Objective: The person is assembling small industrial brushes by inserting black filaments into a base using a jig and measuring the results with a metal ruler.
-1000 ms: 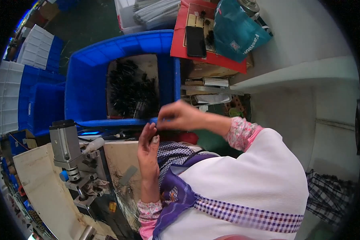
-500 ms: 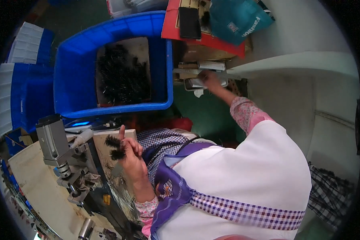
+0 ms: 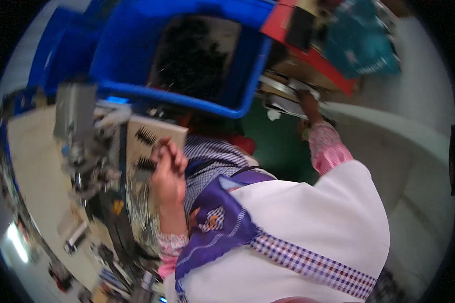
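Observation:
My left hand (image 3: 168,171) is curled in front of my chest, next to a beige board (image 3: 159,132). It pinches a small black toothed part (image 3: 146,163); a second such part (image 3: 146,135) shows just above it on the board. My right hand (image 3: 307,103) is stretched far forward, its pink patterned cuff (image 3: 324,146) in view. Its fingers rest on a stack of flat grey and white sheets (image 3: 283,93) under a red tray (image 3: 318,58). The picture is blurred, and the right hand's fingers are hard to make out.
A big blue bin (image 3: 136,55) holding a box of black parts (image 3: 192,55) stands ahead. A grey machine (image 3: 76,113) and small tools sit on the bench at left. A teal bag (image 3: 361,43) lies at upper right, beside a pale ledge (image 3: 389,126).
The view has swung and blurred. My right hand left my left hand and reached forward to the sheet stack. My left hand dropped toward the board, still with the black part.

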Tool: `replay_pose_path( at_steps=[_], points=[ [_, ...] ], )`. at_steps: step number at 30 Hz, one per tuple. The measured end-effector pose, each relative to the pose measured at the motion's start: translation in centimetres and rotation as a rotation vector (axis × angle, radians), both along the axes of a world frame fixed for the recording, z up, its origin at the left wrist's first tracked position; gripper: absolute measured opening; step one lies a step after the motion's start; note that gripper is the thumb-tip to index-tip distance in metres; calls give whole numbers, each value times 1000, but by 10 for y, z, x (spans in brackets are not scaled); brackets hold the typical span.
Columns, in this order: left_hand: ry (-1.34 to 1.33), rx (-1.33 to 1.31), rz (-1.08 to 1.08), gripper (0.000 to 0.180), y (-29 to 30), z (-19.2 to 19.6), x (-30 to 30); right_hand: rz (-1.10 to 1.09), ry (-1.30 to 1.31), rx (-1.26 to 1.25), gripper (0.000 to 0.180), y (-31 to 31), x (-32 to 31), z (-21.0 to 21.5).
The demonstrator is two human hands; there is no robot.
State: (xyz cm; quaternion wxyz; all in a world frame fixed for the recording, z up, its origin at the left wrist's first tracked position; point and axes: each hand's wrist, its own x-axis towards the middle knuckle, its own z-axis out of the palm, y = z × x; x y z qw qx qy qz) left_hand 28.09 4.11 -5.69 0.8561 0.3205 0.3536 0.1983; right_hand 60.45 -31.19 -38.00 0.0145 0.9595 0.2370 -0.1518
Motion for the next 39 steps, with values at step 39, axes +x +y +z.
replay_pose_path(
  at_steps=[39],
  points=[
    [-155,686,1254,22,60,125,-223,1494,767,1028,48,374,-341,402]
  ],
)
